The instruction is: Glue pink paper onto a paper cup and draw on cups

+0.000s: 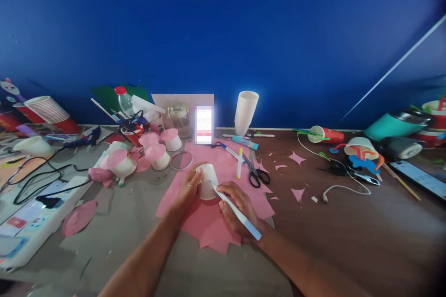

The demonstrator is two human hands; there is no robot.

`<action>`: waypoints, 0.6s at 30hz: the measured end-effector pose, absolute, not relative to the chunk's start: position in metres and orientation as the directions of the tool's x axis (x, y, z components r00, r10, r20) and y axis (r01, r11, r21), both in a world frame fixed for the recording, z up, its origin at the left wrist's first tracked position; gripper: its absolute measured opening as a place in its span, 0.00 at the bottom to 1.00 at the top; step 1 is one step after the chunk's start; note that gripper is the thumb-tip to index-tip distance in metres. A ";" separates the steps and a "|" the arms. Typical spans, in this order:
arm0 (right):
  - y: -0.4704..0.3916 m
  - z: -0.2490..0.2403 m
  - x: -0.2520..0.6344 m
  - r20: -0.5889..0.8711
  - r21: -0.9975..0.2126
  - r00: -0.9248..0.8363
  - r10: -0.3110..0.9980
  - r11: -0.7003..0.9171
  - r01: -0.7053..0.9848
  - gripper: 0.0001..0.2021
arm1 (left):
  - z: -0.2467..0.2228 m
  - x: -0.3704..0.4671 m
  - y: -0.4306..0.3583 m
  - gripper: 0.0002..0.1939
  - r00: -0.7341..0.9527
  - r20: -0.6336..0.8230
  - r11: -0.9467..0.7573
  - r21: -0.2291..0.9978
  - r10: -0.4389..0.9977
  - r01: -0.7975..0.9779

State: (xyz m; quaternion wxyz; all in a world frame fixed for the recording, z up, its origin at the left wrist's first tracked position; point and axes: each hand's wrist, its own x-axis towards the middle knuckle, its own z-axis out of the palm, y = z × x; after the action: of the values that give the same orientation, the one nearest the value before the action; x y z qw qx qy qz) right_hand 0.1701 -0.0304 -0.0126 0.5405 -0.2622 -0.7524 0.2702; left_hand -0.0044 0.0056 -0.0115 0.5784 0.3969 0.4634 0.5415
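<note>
Head view: over the paper (200, 220), the left hand (191, 184) holds the cup (208, 181) and the right hand (242, 204) a pen (238, 214), its tip at the cup's wall. Too hard a squeeze could dent the cup; too loose, it could turn and the pen skid.

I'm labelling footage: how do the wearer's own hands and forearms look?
The left hand and right hand are bare, without gloves. Both forearms show no sleeve, watch or bracelet. A small pale mark shows on the left hand, too blurred to identify.
</note>
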 end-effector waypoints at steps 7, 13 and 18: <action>-0.029 -0.014 0.170 0.697 -0.659 -0.269 0.664 0.742 0.123 0.13 | -0.012 -0.004 0.006 0.21 -0.024 -0.098 0.089 0.967 0.995 -0.240; -0.028 -0.013 0.169 0.680 -0.676 -0.259 0.686 0.724 0.141 0.14 | -0.013 -0.005 0.006 0.23 -0.021 -0.097 0.090 0.973 0.995 -0.213; -0.029 -0.011 0.170 0.671 -0.685 -0.242 0.701 0.711 0.159 0.14 | -0.013 -0.005 0.003 0.21 -0.019 -0.089 0.082 0.970 0.996 -0.231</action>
State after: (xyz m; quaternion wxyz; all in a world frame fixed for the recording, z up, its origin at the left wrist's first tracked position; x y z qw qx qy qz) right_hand 0.1699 -0.0288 -0.0106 0.5445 -0.2875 -0.7477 0.2485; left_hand -0.0052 0.0035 -0.0129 0.5681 0.4094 0.4673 0.5397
